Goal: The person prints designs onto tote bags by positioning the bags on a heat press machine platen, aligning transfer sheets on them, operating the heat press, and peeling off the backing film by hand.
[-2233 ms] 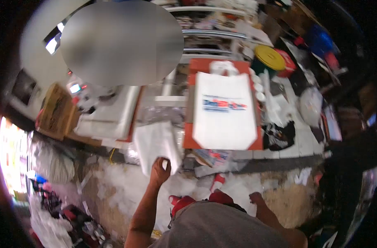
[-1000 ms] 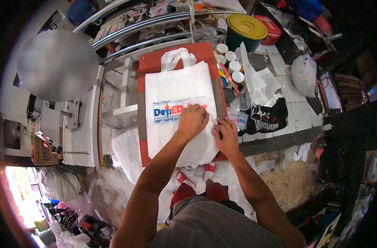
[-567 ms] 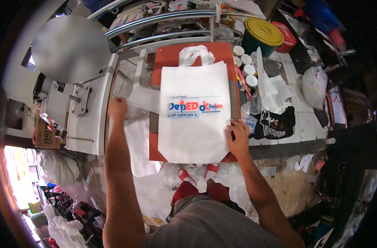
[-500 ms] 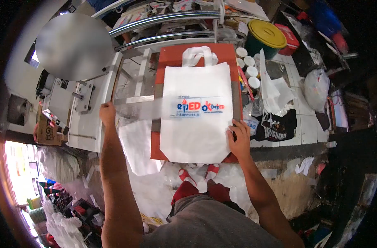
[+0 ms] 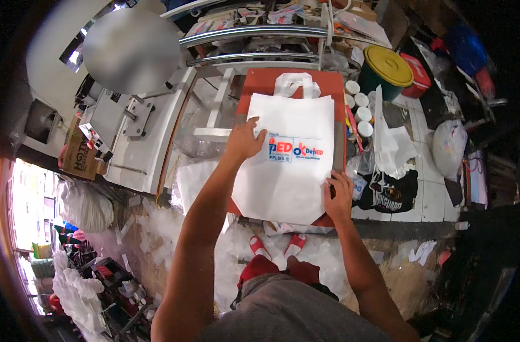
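A white tote bag (image 5: 282, 194) with two short handles lies flat on a reddish-brown board (image 5: 259, 80). Blue and red lettering (image 5: 294, 149) is printed across its middle. My left hand (image 5: 247, 140) rests at the bag's left side, thumb and fingers apart, beside the lettering and covering its left end. At the bag's lower right edge lies my right hand (image 5: 338, 196), fingers loosely bent and spread on the edge. Whether any clear film is under my left hand cannot be seen.
White-lidded jars (image 5: 361, 100) and a green bucket with a yellow lid (image 5: 388, 64) stand to the right, near a black printed cloth (image 5: 392, 194). A white-framed machine (image 5: 123, 122) is on the left. Metal rails (image 5: 254, 34) cross behind the board.
My left hand has moved right, from the white frame onto the bag's left side. The clear strip stretched between that hand and the bag no longer shows. My right hand stays at the edge.
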Action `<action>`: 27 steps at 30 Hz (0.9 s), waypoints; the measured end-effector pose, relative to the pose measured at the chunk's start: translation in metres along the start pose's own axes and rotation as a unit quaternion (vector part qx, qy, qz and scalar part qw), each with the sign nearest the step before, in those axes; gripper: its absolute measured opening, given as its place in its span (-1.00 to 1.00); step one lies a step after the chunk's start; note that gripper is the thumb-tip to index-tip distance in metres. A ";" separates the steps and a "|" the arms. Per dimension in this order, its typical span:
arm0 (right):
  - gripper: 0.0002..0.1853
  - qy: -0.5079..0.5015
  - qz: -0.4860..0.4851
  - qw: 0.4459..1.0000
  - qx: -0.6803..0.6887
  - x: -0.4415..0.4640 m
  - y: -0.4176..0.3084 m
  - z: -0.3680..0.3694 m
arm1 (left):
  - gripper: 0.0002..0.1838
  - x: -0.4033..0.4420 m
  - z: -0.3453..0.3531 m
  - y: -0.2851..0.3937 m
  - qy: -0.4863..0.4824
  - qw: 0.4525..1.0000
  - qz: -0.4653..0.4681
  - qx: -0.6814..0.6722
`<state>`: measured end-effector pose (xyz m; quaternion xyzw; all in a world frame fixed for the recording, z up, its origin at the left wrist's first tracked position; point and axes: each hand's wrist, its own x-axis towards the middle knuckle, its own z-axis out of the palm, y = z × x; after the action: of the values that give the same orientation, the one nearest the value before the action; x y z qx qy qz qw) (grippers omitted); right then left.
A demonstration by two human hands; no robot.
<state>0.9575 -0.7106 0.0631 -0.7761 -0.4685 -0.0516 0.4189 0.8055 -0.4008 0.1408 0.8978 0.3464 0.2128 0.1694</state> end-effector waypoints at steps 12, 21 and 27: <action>-0.76 0.014 0.003 1.000 0.017 -0.001 0.000 -0.001 | -0.60 -0.155 -0.049 -0.077 -0.048 0.954 -0.259 -0.140; -0.76 -0.008 0.024 0.999 0.031 0.000 -0.001 -0.002 | -0.60 -0.544 -0.048 -0.231 -0.561 0.785 -0.136 0.227; -0.76 -0.013 0.022 1.000 0.013 0.001 0.001 -0.001 | -0.86 -0.251 -0.069 -0.051 0.040 0.987 -0.152 -0.043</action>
<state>0.9588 -0.7106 0.0634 -0.7814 -0.4570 -0.0265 0.4241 0.5748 -0.5283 0.1103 0.8174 0.4756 0.2348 0.2247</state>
